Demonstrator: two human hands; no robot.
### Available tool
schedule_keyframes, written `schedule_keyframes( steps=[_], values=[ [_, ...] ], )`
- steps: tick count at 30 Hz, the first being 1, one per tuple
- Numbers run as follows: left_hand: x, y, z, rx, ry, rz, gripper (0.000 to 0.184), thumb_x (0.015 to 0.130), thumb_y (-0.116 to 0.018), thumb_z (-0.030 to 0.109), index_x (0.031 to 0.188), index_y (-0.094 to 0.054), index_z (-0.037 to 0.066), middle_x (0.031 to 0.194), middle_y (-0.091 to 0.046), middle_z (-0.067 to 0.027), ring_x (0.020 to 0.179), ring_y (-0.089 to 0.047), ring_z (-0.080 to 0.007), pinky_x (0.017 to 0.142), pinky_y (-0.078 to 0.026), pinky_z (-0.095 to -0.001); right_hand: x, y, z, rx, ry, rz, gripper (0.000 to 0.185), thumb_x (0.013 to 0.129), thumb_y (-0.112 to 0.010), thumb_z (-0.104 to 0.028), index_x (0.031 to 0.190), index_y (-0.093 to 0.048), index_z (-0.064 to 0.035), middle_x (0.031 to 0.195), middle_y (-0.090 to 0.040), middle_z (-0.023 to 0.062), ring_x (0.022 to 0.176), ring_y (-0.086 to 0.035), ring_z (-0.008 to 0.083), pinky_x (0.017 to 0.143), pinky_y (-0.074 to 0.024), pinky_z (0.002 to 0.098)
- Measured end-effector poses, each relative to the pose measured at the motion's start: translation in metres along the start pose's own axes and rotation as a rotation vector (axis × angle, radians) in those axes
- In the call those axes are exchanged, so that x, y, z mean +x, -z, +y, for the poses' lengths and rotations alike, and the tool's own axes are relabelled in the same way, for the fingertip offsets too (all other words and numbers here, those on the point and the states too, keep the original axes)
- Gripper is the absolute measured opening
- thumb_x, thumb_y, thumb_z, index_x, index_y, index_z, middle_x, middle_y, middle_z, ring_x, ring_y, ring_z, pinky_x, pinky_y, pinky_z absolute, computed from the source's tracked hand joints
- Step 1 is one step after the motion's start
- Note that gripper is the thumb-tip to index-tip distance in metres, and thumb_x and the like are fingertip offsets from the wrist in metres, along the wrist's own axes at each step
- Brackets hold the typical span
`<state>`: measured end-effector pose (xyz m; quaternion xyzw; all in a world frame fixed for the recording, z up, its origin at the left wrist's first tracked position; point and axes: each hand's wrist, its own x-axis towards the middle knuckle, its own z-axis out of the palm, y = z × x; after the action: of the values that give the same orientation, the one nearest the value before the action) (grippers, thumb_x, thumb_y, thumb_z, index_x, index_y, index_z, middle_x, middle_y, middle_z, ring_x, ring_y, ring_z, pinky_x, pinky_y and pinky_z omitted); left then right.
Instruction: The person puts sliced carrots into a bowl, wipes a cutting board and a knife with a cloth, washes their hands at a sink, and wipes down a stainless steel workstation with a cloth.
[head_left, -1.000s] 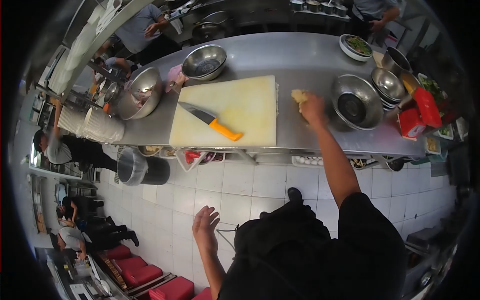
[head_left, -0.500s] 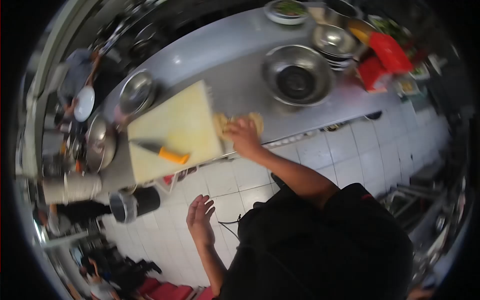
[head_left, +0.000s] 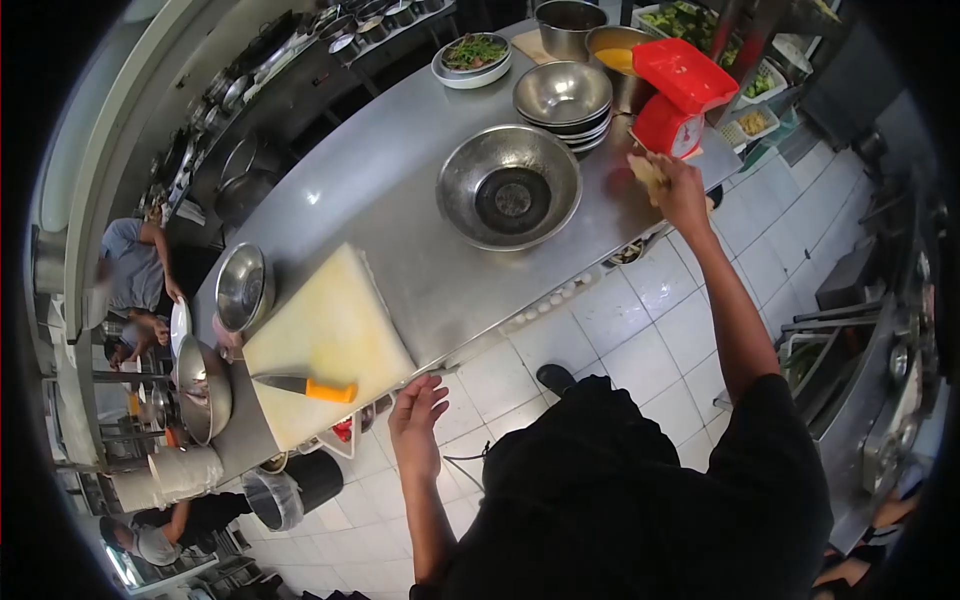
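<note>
My right hand (head_left: 682,197) is closed around a bunched, pale yellowish cloth (head_left: 648,175) at the right end of the steel counter, just in front of the red kitchen scale (head_left: 672,125). Close to the counter's front edge, my left hand (head_left: 418,415) hangs with fingers apart and nothing in it, beside the corner of the white cutting board (head_left: 330,340). On that board lies a knife (head_left: 310,388) with a yellow handle, its blade toward the left. A wide metal bowl (head_left: 510,187) sits between the board and the scale.
Stacked metal bowls (head_left: 565,95) and a pot of yellow liquid (head_left: 618,60) stand at the back right. Another metal bowl (head_left: 243,287) is left of the board. A lined bin (head_left: 290,492) stands below the counter's left end. A co-worker (head_left: 140,265) holds a white plate at far left.
My right hand has moved with the cloth from beside the cutting board, rightward along the counter to the scale. My left hand stays low and empty. The whole view has shifted.
</note>
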<state>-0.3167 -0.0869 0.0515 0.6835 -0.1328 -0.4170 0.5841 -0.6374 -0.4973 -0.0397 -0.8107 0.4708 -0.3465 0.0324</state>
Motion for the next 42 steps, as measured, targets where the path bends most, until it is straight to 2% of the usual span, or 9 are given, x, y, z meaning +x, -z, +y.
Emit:
schedule_keyframes(
  steps=[5, 15, 22, 24, 26, 30, 33, 37, 42],
  values=[
    [-0.001, -0.004, 0.002, 0.027, -0.012, -0.001, 0.031, 0.097, -0.059, 0.019, 0.122, -0.059, 0.001, 0.117, -0.065, -0.0119, 0.103, -0.063, -0.0209, 0.088, -0.051, -0.0331, 0.055, -0.02, -0.022, -0.044, -0.019, 0.176, 0.033, 0.074, -0.065, -0.004, 0.107, -0.065, -0.0039, 0.102, -0.066, 0.0181, 0.098, -0.061, 0.0364, 0.086, -0.0446, 0.0455],
    [-0.014, 0.007, -0.011, 0.031, 0.074, 0.056, 0.032, 0.096, -0.058, 0.016, 0.123, -0.059, -0.001, 0.116, -0.065, -0.0122, 0.103, -0.063, -0.0205, 0.09, -0.05, -0.0315, 0.045, -0.091, 0.024, -0.398, -0.109, -0.347, 0.047, 0.071, -0.079, -0.038, 0.103, -0.067, -0.006, 0.089, -0.069, 0.0186, 0.087, -0.066, 0.0375, 0.086, -0.045, 0.0482],
    [-0.026, 0.026, -0.008, -0.031, 0.027, 0.143, 0.031, 0.097, -0.059, 0.016, 0.123, -0.059, 0.001, 0.117, -0.064, -0.009, 0.106, -0.062, -0.0193, 0.092, -0.049, -0.0318, -0.087, -0.053, -0.097, -0.225, 0.043, -0.403, 0.032, 0.073, -0.067, -0.008, 0.105, -0.067, -0.0031, 0.095, -0.068, 0.0171, 0.087, -0.064, 0.0356, 0.085, -0.045, 0.0465],
    [-0.027, 0.021, -0.001, 0.098, -0.134, 0.109, 0.031, 0.094, -0.063, 0.014, 0.123, -0.06, 0.002, 0.118, -0.064, -0.0097, 0.106, -0.062, -0.0204, 0.091, -0.05, -0.0336, -0.119, -0.063, -0.15, 0.137, 0.243, -0.555, 0.031, 0.071, -0.062, -0.004, 0.101, -0.069, -0.0033, 0.093, -0.067, 0.0209, 0.084, -0.064, 0.0386, 0.086, -0.0455, 0.048],
    [-0.033, 0.012, 0.028, 0.406, -0.481, 0.072, 0.033, 0.091, -0.066, 0.011, 0.122, -0.06, 0.004, 0.117, -0.064, -0.0112, 0.108, -0.062, -0.0245, 0.092, -0.049, -0.0345, -0.111, -0.033, -0.24, 0.627, 0.036, -0.999, 0.033, 0.073, -0.057, -0.001, 0.103, -0.07, -0.0043, 0.094, -0.068, 0.0212, 0.082, -0.065, 0.0401, 0.087, -0.0482, 0.0461],
    [-0.086, -0.009, 0.145, 0.694, -1.13, -0.082, 0.028, 0.084, -0.07, 0.008, 0.11, -0.064, 0.003, 0.115, -0.063, -0.0162, 0.102, -0.063, -0.0319, 0.087, -0.051, -0.0373, -0.099, -0.061, -0.281, 0.583, 0.41, -0.737, 0.034, 0.078, -0.061, -0.01, 0.112, -0.067, -0.0061, 0.101, -0.069, 0.0165, 0.099, -0.06, 0.0361, 0.094, -0.0425, 0.0429],
    [-0.125, -0.018, 0.207, 0.819, -1.463, -0.131, 0.024, 0.072, -0.073, 0.008, 0.095, -0.068, 0.004, 0.11, -0.064, -0.0184, 0.092, -0.065, -0.0302, 0.077, -0.054, -0.0349, -0.052, -0.032, -0.321, 0.546, 0.344, -0.856, 0.047, 0.083, -0.061, -0.022, 0.129, -0.058, -0.01, 0.124, -0.06, 0.0202, 0.11, -0.054, 0.0419, 0.099, -0.0393, 0.0481],
    [-0.15, -0.024, 0.22, 0.87, -1.594, -0.165, 0.023, 0.072, -0.072, 0.01, 0.093, -0.068, 0.004, 0.105, -0.063, -0.0172, 0.089, -0.065, -0.0292, 0.074, -0.054, -0.0349, -0.095, -0.108, -0.315, 0.082, 0.484, -0.756, 0.072, 0.091, -0.056, -0.032, 0.153, -0.024, -0.0177, 0.157, -0.018, 0.0232, 0.141, -0.022, 0.046, 0.109, -0.0226, 0.0646],
    [-0.165, -0.018, 0.204, 0.806, -1.629, -0.188, 0.021, 0.071, -0.071, 0.011, 0.09, -0.067, 0.004, 0.098, -0.063, -0.0158, 0.084, -0.065, -0.0281, 0.071, -0.053, -0.0349, -0.12, -0.151, -0.311, 0.073, 0.52, -0.577, 0.065, 0.089, -0.057, -0.029, 0.149, -0.034, -0.0171, 0.156, -0.022, 0.0187, 0.141, -0.017, 0.0484, 0.107, -0.0226, 0.0679]
  ],
)
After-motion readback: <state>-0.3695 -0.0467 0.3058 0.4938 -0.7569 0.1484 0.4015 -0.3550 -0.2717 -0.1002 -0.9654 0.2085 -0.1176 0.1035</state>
